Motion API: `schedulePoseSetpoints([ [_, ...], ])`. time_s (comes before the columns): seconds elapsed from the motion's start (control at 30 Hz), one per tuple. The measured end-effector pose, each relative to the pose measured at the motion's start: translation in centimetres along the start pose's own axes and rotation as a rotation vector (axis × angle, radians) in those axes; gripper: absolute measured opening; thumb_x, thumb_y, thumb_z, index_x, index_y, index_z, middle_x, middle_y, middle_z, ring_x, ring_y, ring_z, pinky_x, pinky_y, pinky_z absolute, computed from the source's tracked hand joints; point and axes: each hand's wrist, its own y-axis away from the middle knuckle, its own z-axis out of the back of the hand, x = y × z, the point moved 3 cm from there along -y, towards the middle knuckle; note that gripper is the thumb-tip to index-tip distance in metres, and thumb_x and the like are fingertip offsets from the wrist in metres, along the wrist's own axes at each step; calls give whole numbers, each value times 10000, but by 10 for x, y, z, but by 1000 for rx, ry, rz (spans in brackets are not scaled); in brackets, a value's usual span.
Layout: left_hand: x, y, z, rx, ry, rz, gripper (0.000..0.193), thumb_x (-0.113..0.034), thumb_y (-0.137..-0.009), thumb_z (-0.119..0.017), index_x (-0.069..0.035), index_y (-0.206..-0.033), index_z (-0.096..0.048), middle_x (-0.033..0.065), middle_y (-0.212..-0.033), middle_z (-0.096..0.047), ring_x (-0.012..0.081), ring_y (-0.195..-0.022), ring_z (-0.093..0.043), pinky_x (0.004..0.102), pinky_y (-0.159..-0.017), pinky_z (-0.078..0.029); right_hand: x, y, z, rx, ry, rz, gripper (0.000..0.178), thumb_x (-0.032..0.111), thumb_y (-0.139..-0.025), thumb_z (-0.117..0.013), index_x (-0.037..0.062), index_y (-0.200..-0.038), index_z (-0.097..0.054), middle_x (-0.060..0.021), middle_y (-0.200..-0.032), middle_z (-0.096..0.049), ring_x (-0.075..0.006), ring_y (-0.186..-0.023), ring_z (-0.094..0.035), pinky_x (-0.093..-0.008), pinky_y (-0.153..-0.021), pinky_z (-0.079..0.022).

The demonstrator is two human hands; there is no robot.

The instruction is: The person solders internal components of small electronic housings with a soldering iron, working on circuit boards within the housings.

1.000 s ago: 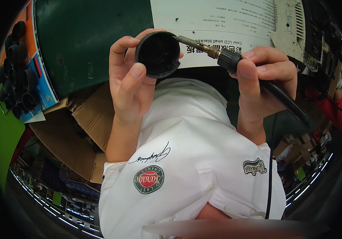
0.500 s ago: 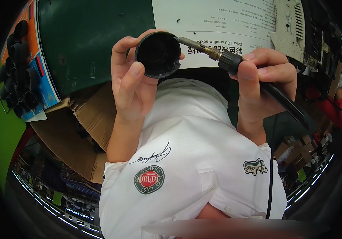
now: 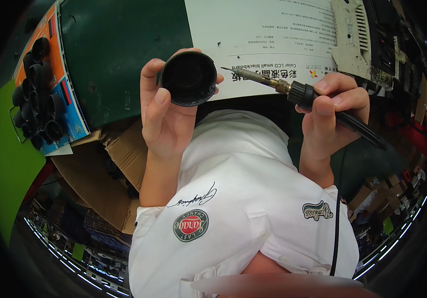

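Note:
My left hand [image 3: 166, 116] grips a round black plastic cup-shaped part [image 3: 189, 78] by its rim, with its hollow side showing. In my right hand [image 3: 335, 107] is a soldering iron [image 3: 293, 91], held by its black handle with the metal tip pointing left. A small gap separates the tip from the right rim of the cup-shaped part. The iron's black cable hangs down on the right. Both hands are raised near the table's close edge.
Several similar black parts [image 3: 37, 94] are piled on an orange and blue printed sheet [image 3: 77, 116] at the left. A white printed sheet [image 3: 273, 30] covers part of the green tabletop [image 3: 124, 39]. A beige vented box [image 3: 355, 42] stands far right; a cardboard box [image 3: 91, 184] is below left.
The soldering iron's tip has come away from the rim of the black part. My left hand has shifted slightly left and down, and my right hand slightly down.

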Motion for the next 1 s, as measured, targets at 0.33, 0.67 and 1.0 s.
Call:
schedulePoseSetpoints([
  [0.33, -13, -18, -15, 28, 7, -55, 436, -134, -903, -516, -123, -1315, -375, 231, -1315, -439, 457, -1085, -557, 496, -889, -513, 6, -4, 20, 7, -40, -30, 344, 62, -719, -823, 66, -874, -516, -142, -939, -596, -125, -774, -570, -228, -674, -477],
  [0.67, -72, -174, 19, -147, -765, -472, 410, -218, -835, -726, 8, -1116, -532, 106, -954, -607, 185, -895, -631, 299, -799, -530, 24, 11, 41, -83, 73, 15, 338, 65, -753, -790, 64, -910, -490, -129, -971, -534, -138, -693, -599, -225, -597, -538],
  [1.0, -163, -317, 78, -458, -1911, -751, 462, -535, -759, -712, -84, -857, -725, 143, -930, -688, 307, -892, -649, 400, -835, -491, 56, 16, 91, -307, 195, 192, 301, 103, -817, -741, 14, -984, -507, -152, -1009, -555, -153, -732, -601, -242, -649, -540],
])
